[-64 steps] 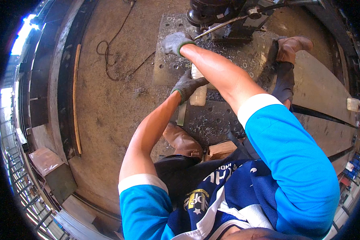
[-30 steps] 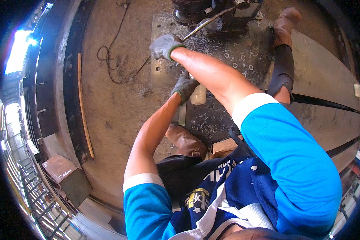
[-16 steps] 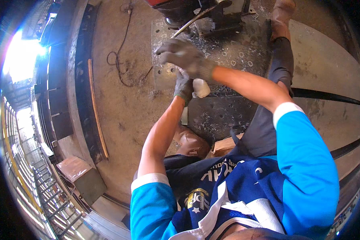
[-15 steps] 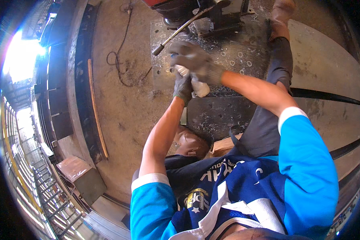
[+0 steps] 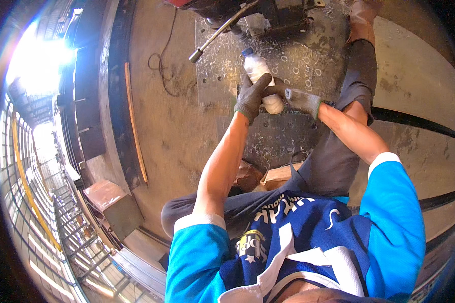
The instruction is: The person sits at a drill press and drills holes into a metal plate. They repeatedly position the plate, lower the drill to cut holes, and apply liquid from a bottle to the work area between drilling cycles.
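A plastic bottle with white contents and a blue cap is held tilted above the metal plate, its cap pointing away from me. My left hand, in a dark grey work glove, is closed round the bottle's middle, thumb across its upper side. From the right, my gloved right hand has its fingers against the bottle just below the left thumb; some fingertips are hidden there. The bottle's base shows below the fingers. Beyond the cap, a metal lever with a black knob slants out from a dark machine.
A perforated metal plate marked with chalk rings lies under my hands. On the concrete floor are a dark cable and a long wooden strip. A metal box stands at left. Long plates lie at right.
My right hand has drawn back from over the bottle's top toward its lower part, uncovering the blue cap. The bottle and left hand have shifted to the right.
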{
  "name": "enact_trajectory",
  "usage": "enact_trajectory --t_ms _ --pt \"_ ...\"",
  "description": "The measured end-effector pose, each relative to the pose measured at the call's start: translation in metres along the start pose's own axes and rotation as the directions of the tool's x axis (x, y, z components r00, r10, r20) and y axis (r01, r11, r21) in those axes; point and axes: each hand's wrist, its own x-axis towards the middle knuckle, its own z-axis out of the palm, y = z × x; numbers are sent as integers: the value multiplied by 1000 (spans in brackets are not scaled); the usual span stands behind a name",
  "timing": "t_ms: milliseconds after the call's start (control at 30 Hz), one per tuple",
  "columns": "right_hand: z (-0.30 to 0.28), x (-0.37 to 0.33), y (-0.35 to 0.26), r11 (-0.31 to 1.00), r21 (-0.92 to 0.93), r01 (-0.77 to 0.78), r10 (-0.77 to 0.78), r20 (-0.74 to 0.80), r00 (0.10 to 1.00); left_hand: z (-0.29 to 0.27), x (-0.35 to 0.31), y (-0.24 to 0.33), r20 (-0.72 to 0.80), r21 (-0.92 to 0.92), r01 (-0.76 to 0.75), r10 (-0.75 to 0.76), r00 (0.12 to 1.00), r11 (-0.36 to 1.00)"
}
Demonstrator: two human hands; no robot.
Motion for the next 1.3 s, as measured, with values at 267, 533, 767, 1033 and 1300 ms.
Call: enact_trajectory --t_ms 267,533,767,1033,1300 --pt "-32 -4 -1 815 -503 287 -260 124 958 -30 -8 -35 -127 99 -6 19 992 995" --pt "-100 21 207 760 -650 -12 -139 -180 974 -124 -67 -106 -590 792 516 193 784 327" --pt "-71 -17 131 982 -184 -51 8 -226 974 -135 -68 -137 -607 761 544 94 789 354" --pt "-13 8 -4 996 -32 -83 78 -133 988 -154 -53 -153 -586 704 390 176 791 594" --pt "-13 11 0 992 -70 -109 97 -152 984 -82 97 -16 -499 516 191 112 859 835"
